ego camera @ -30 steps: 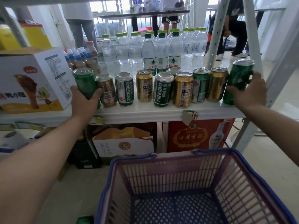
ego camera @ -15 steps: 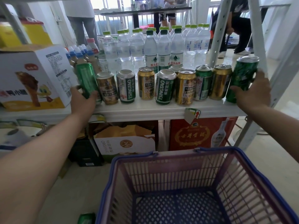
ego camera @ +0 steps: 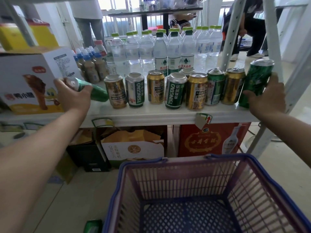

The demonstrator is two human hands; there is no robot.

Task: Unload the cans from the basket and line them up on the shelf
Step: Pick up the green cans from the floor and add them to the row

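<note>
The left hand [ego camera: 72, 94] is clamped around a green can [ego camera: 94, 89] at the nine o'clock end of the row on the shelf [ego camera: 151, 113]. This can is tipped far over: its long axis runs nearly level, silver top pointing toward nine o'clock at the white box [ego camera: 32, 78], base toward three o'clock, just beside the first upright gold can [ego camera: 116, 91]. It is blurred, so whether it touches the shelf cannot be told. At the three o'clock end, the right hand [ego camera: 267, 96] wraps a tall green can [ego camera: 256, 83], fingers closed on its side; its long axis leans slightly, top toward one o'clock. Between them seven cans stand upright. The basket [ego camera: 193, 161] sits at six o'clock, with no cans inside.
</note>
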